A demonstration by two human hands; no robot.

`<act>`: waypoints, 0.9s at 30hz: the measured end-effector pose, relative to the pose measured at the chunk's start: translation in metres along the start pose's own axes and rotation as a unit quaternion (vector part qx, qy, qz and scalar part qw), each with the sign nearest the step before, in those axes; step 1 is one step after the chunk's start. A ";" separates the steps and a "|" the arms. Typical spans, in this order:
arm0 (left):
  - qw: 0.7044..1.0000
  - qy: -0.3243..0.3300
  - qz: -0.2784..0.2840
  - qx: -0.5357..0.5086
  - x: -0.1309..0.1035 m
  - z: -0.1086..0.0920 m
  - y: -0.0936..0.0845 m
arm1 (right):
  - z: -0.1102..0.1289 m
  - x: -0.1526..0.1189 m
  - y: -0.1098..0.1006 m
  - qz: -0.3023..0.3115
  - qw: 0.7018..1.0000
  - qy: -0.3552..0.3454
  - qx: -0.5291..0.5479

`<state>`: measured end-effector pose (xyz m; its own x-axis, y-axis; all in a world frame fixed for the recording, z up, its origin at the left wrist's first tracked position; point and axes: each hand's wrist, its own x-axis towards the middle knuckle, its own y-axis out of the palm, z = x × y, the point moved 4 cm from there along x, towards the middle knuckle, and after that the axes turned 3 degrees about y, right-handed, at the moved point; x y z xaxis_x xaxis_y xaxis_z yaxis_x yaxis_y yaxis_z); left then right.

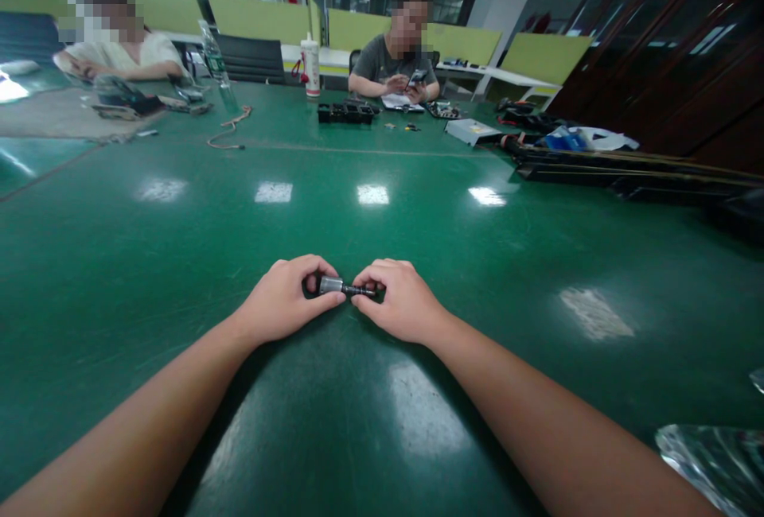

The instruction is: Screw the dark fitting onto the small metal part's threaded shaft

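Note:
A small silvery metal cylinder with a thin, dark ridged shaft (332, 285) lies level between my hands, low over the green table (370, 231). My left hand (292, 294) curls round the thick end, thumb along the near side. At the other end, the fingers and thumb of my right hand (397, 298) close on the thin shaft. Its tip is partly covered by those fingers. The two thumbs almost meet beneath the part. I cannot tell whether it is one piece or two joined together.
Across the table stand a white tumbler (310, 68), a plastic bottle (215, 60) and a black module (346, 112). A grey metal box (473, 132) and long black parts (597, 167) lie right. Clear plastic (713, 461) is near right. Two people sit opposite.

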<state>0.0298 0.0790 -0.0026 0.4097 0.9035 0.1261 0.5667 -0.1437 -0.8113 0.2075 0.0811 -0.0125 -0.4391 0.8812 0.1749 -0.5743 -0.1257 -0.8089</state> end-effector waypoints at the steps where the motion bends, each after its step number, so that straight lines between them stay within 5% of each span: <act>1: 1.000 0.001 0.000 0.000 0.000 0.000 0.000 | 0.000 0.000 0.000 0.000 1.000 0.000 0.000; 17: 1.000 0.006 0.000 -0.006 -0.001 0.002 0.001 | -0.001 -0.001 -0.003 -0.031 0.999 0.012 0.009; 27: 0.999 -0.020 0.001 -0.029 -0.002 0.003 0.000 | -0.021 0.000 -0.011 -0.095 0.989 0.115 -0.004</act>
<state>0.0267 0.0787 -0.0049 0.3834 0.9180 0.1011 0.6071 -0.1680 -0.7767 0.2277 0.0923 -0.0155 -0.1539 0.9691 0.1929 -0.6248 0.0558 -0.7788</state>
